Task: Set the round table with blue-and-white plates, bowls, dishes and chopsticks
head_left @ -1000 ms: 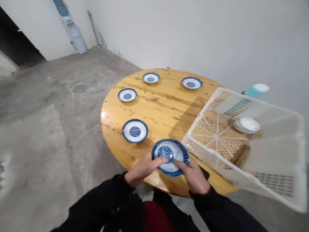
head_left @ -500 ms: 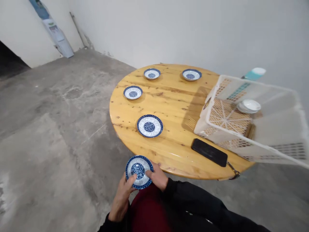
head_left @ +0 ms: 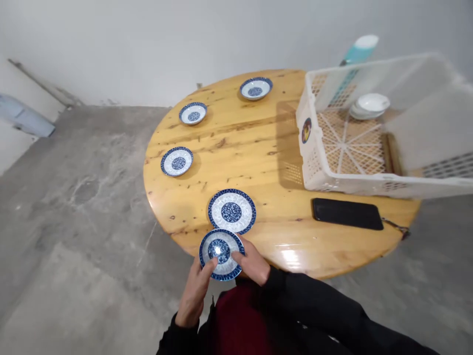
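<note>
Between my two hands, a blue-and-white plate is held just above the near table edge, its patterned face towards me. My left hand grips the left rim, thumb on the face and fingers hidden underneath. On the right rim, my right hand does the same. Just beyond lies a larger plate of the same pattern, partly overlapped in view by the held one. Further back are a left plate, a far-left plate and a far plate, all blue-rimmed.
On the wooden table a white plastic crate stands at the right, with small white bowls and brown wooden sticks inside. A turquoise and white item rises behind it. A black phone with a strap lies in front.
My view has turned to the right, so the table and crate sit differently in it. The held plate is closer to the large plate; both hands keep their grip.
</note>
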### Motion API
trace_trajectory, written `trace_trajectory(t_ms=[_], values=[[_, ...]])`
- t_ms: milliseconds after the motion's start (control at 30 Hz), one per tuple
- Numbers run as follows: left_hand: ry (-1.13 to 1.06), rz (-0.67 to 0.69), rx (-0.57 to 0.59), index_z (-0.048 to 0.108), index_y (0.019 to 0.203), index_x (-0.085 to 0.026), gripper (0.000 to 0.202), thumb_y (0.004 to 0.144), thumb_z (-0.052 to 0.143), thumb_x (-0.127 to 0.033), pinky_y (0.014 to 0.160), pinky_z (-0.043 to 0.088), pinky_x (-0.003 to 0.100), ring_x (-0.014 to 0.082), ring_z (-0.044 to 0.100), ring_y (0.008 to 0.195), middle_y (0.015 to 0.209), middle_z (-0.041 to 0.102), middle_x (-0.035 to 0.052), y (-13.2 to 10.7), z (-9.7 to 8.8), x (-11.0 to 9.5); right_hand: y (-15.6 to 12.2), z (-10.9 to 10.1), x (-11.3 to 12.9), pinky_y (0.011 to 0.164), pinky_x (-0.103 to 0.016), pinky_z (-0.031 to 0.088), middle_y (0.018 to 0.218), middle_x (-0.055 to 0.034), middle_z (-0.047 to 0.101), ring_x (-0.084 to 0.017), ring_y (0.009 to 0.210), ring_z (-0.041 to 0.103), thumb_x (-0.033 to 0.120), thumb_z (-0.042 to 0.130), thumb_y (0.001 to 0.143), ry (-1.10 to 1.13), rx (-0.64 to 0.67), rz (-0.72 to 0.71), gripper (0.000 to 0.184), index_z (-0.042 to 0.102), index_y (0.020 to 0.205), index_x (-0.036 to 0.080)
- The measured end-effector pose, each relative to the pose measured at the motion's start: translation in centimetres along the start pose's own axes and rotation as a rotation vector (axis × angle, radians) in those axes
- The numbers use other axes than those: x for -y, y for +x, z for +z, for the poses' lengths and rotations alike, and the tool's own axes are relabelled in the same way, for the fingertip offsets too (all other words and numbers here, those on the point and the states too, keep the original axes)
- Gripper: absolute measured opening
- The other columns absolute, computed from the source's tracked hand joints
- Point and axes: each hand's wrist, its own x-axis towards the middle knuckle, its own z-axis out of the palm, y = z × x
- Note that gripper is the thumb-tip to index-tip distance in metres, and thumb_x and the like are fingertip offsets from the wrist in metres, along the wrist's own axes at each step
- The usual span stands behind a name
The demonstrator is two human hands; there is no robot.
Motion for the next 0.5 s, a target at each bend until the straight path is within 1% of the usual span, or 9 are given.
trace_trajectory(t_ms=[100, 167, 233, 300, 400, 500], values=[[0.013, 0.091, 0.076, 0.069, 0.121, -0.017, 0.057, 0.076, 0.073, -0.052, 0.102, 0.048, 0.041, 0.0332, 0.058, 0.126, 0.123, 0.071, 0.0122, 2.6, 0.0, -2.9, 2.3, 0.3, 0.8, 0.098, -0.044, 0.050, 0.105, -0.0074, 0.073, -0.026, 0.099, 0.067, 0.024, 0.051, 0.069, 0.032, -0.083, -0.019, 0.049, 0.064, 0.116, 0.017], [0.012, 0.130, 0.138, 0.068, 0.122, -0.016, 0.056, 0.078, 0.071, -0.050, 0.103, 0.047, 0.041, 0.0325, 0.058, 0.126, 0.123, 0.071, 0.0120, 4.2, 0.2, -4.5, 3.9, 0.1, 1.4, 0.099, -0.044, 0.049, 0.107, -0.0073, 0.073, -0.026, 0.101, 0.066, 0.024, 0.053, 0.069, 0.024, -0.131, -0.046, 0.049, 0.064, 0.116, 0.017], [0.025, 0.132, 0.191, 0.068, 0.121, -0.016, 0.054, 0.079, 0.071, -0.050, 0.100, 0.049, 0.041, 0.0325, 0.060, 0.123, 0.120, 0.072, 0.0123, 5.9, 0.4, -5.9, 5.6, -0.4, 2.2, 0.101, -0.045, 0.048, 0.109, -0.0072, 0.073, -0.027, 0.103, 0.066, 0.024, 0.054, 0.068, -0.003, -0.182, -0.073, 0.050, 0.065, 0.116, 0.017], [0.060, 0.117, 0.242, 0.069, 0.118, -0.016, 0.052, 0.080, 0.070, -0.051, 0.093, 0.052, 0.040, 0.0325, 0.063, 0.117, 0.118, 0.073, 0.0124, 7.8, 0.5, -7.4, 7.4, -1.0, 3.1, 0.099, -0.044, 0.049, 0.105, -0.0067, 0.074, -0.027, 0.100, 0.066, 0.023, 0.055, 0.066, -0.018, -0.226, -0.084, 0.047, 0.067, 0.111, 0.018], [0.124, 0.129, 0.343, 0.067, 0.117, -0.017, 0.051, 0.081, 0.067, -0.053, 0.085, 0.054, 0.036, 0.0311, 0.064, 0.112, 0.120, 0.071, 0.0123, 11.1, 0.7, -10.0, 10.3, -1.8, 4.7, 0.090, -0.042, 0.053, 0.096, -0.0054, 0.074, -0.026, 0.091, 0.066, 0.022, 0.054, 0.062, 0.026, -0.313, -0.054, 0.040, 0.068, 0.099, 0.017], [0.163, 0.154, 0.463, 0.065, 0.119, -0.018, 0.050, 0.082, 0.067, -0.052, 0.083, 0.054, 0.033, 0.0293, 0.063, 0.114, 0.127, 0.067, 0.0122, 15.0, 1.0, -12.7, 13.3, -2.2, 6.3, 0.083, -0.040, 0.056, 0.089, -0.0046, 0.073, -0.026, 0.088, 0.066, 0.021, 0.055, 0.058, 0.105, -0.439, 0.004, 0.035, 0.068, 0.090, 0.017]])
